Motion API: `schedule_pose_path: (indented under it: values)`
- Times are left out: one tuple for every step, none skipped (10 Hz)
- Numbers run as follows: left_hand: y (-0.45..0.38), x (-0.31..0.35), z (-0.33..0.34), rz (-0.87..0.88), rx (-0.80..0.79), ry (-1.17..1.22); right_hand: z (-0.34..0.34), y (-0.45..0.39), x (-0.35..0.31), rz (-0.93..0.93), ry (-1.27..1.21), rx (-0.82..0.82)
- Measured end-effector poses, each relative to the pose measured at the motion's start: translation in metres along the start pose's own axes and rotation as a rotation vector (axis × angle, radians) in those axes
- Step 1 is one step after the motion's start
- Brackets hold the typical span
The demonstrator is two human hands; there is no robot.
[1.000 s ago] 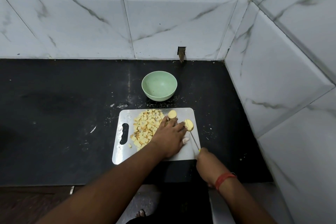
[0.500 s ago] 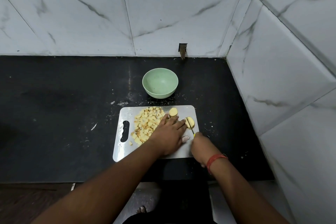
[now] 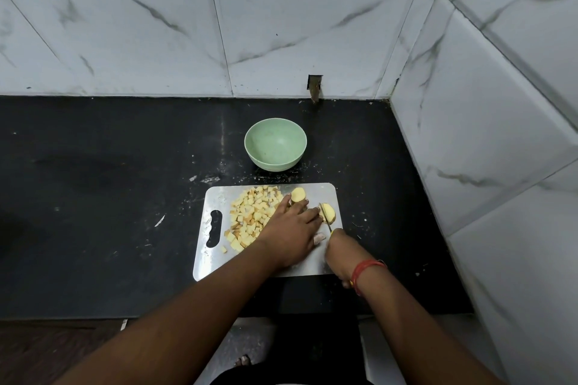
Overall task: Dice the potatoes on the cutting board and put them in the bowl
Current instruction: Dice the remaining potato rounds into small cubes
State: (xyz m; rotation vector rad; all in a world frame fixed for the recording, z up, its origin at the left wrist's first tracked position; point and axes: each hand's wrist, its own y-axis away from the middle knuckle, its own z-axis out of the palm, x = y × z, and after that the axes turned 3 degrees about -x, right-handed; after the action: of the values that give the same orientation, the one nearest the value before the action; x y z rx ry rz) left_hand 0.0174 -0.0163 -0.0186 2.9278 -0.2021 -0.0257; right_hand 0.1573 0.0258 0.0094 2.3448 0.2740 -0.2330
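Observation:
A steel cutting board (image 3: 219,259) lies on the black counter. A heap of several yellow potato cubes (image 3: 251,216) covers its left half. My left hand (image 3: 291,230) lies over the board's middle, fingers stretched toward a potato piece (image 3: 298,194) at the far edge. A potato slice (image 3: 330,212) stands at the right, and the thin knife (image 3: 325,218) runs beside it. My right hand (image 3: 342,255) grips the knife handle. The pale green bowl (image 3: 275,144) stands empty behind the board.
White marble-look tiled walls rise behind and on the right (image 3: 484,134). The black counter (image 3: 93,197) stretches wide to the left, with small white scraps (image 3: 159,220) on it. A small hole with a stub (image 3: 314,87) sits in the back wall.
My right hand has moved forward onto the board, bringing the knife up to the potato slice. My left hand and the cube heap stay in place.

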Motion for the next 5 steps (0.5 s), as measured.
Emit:
schedule_pose_path:
  values:
    - [-0.001,0.001,-0.002,-0.01,0.0,-0.01,-0.003,0.001,0.003,-0.125,0.005,0.026]
    - [-0.002,0.004,-0.004,-0.017,-0.004,-0.034,-0.004,0.0,0.006,-0.146,0.002,0.035]
    - [-0.003,0.006,-0.006,-0.027,-0.006,-0.045,0.0,-0.001,0.008,-0.131,-0.01,0.029]
    - [-0.003,0.006,-0.006,-0.035,-0.004,-0.046,0.002,0.001,0.01,-0.103,-0.036,0.03]
    - [-0.004,0.007,-0.007,-0.036,-0.003,-0.045,-0.01,0.04,-0.005,-0.1,0.363,-0.368]
